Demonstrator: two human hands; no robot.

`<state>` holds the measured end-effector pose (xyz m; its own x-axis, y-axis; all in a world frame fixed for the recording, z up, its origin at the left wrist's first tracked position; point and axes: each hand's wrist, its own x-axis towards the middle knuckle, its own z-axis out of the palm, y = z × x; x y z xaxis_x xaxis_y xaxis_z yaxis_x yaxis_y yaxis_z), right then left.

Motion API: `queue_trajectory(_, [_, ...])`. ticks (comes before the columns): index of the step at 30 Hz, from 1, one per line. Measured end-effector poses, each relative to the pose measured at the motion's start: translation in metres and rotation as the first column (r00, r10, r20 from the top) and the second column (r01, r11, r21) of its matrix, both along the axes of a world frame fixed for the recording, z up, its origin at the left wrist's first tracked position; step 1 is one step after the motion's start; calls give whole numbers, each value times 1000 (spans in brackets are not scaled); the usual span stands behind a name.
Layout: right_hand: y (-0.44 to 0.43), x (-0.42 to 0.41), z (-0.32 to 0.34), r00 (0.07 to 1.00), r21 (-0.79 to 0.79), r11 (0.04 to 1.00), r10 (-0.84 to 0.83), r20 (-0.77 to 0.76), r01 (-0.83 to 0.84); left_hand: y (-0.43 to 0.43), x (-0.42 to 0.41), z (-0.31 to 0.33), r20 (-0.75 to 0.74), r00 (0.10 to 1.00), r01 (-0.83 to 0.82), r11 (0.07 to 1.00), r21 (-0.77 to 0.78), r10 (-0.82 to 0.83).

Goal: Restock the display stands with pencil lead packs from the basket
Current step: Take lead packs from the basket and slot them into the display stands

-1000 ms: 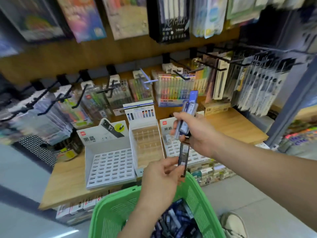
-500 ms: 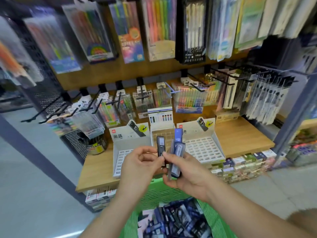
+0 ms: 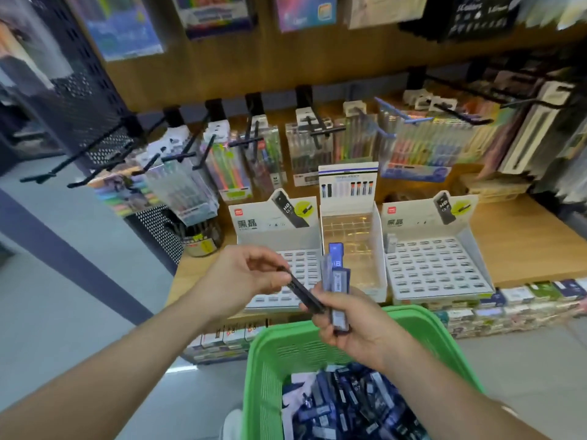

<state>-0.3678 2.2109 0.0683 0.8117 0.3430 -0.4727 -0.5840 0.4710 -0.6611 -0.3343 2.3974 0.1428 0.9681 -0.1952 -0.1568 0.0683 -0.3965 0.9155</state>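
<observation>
My left hand [image 3: 244, 277] pinches a black pencil lead pack [image 3: 303, 292] that slants down to the right, its lower end touching my right hand. My right hand [image 3: 352, 322] grips several blue lead packs [image 3: 337, 290] standing upright. Both hands hover above a green basket [image 3: 276, 347] with many dark and blue lead packs [image 3: 346, 404] inside. On the wooden shelf stand three white display stands: a left one [image 3: 273, 230], a middle one [image 3: 351, 246] with a clear tray, and a right one [image 3: 435, 271] with one pack [image 3: 391, 242] in its back left slot.
Black hooks with hanging pen packs [image 3: 228, 160] jut out above the stands. A round pen pot [image 3: 200, 239] sits left of the stands. Small boxes [image 3: 508, 300] line the ledge under the shelf. A black perforated panel [image 3: 73, 90] stands at the left.
The black pack in my left hand has tipped from upright to slanting down toward my right hand. The view has moved closer to the stands.
</observation>
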Motion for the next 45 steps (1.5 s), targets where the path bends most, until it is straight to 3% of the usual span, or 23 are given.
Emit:
queue_trajectory(2, [6,11,-20,990,-387,921,19,138,37,12,16,-15,57,996,-71,990,120,64])
queue_trajectory(5, [18,24,-49,916,-749,648,203,346,140,22,36,-37,147,976,-190,959,213,160])
queue_trajectory(7, [24,32,-66,848,-860,483,374,374,166,23,51,-50,187,964,-236,936,261,191])
queue_trajectory(10, [23,37,-87,779,-954,251,560,283,166,15,75,-66,208,964,-226,927,300,168])
queue_trajectory(12, [16,34,-96,774,-977,155,596,212,148,5,90,-73,231,960,-227,927,299,161])
queue_trajectory(14, [9,29,-99,777,-980,126,597,198,153,-7,101,-79,279,948,-237,923,302,152])
queue_trajectory(17, [2,29,-95,770,-955,231,570,287,185,-21,107,-84,306,946,-210,922,325,108])
queue_trajectory(21, [-11,44,-68,884,-764,639,300,359,93,-31,105,-69,449,893,-196,917,347,21])
queue_trajectory(23, [-35,59,-46,925,-680,732,224,308,49,-40,105,-55,502,864,-201,940,277,37])
queue_trajectory(26, [-86,78,-14,941,-681,731,252,227,-32,-68,104,-42,478,876,-165,972,169,66])
queue_trajectory(29, [-145,79,0,947,-731,676,286,147,-91,-112,105,-42,461,887,-95,976,197,-7])
queue_trajectory(34, [-212,61,-16,989,-629,765,-71,130,138,-184,119,-58,467,863,18,937,348,-190])
queue_trajectory(38, [-224,61,-35,973,-565,795,-214,80,221,-223,136,-77,468,786,15,770,638,-403])
queue_trajectory(45, [-217,64,-40,975,-463,859,-210,72,219,-243,144,-95,349,692,-57,434,899,-632])
